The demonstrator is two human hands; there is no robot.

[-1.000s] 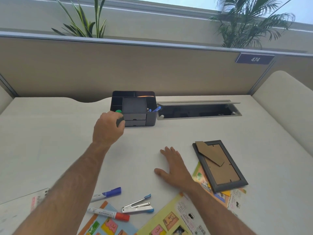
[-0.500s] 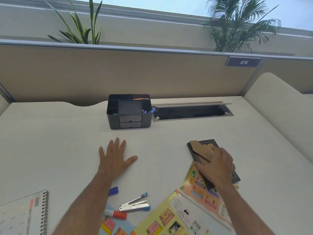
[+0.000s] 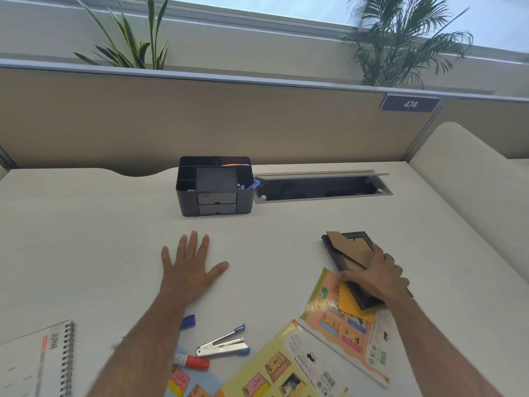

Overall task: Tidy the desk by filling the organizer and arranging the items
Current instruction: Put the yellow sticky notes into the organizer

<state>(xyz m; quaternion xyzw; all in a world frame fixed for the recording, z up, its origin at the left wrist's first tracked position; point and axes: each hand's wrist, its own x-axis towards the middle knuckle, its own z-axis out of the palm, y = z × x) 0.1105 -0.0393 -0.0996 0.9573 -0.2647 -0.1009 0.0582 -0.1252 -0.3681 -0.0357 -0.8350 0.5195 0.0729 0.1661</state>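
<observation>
A black desk organizer (image 3: 214, 186) with two small drawers stands at the back of the desk; a green-capped marker (image 3: 191, 190) and blue pens (image 3: 252, 185) stick out of its compartments. My left hand (image 3: 191, 266) lies flat and open on the desk in front of it. My right hand (image 3: 378, 275) grips a black picture frame (image 3: 347, 252) lying face down with its cardboard stand up, one end raised off the desk. A blue-capped marker (image 3: 188, 321), a red-capped marker (image 3: 193, 362) and a blue stapler (image 3: 224, 343) lie near my left forearm.
Colourful sticker sheets (image 3: 337, 325) and a yellow card (image 3: 353, 305) lie under and beside the frame. A spiral calendar (image 3: 40, 359) sits at the lower left. An open cable tray (image 3: 320, 186) lies right of the organizer. A partition wall (image 3: 257, 121) backs the desk.
My left hand left the organizer, where the green marker now sits, and came down flat on the desk. My right hand moved right onto the picture frame and lifted one end.
</observation>
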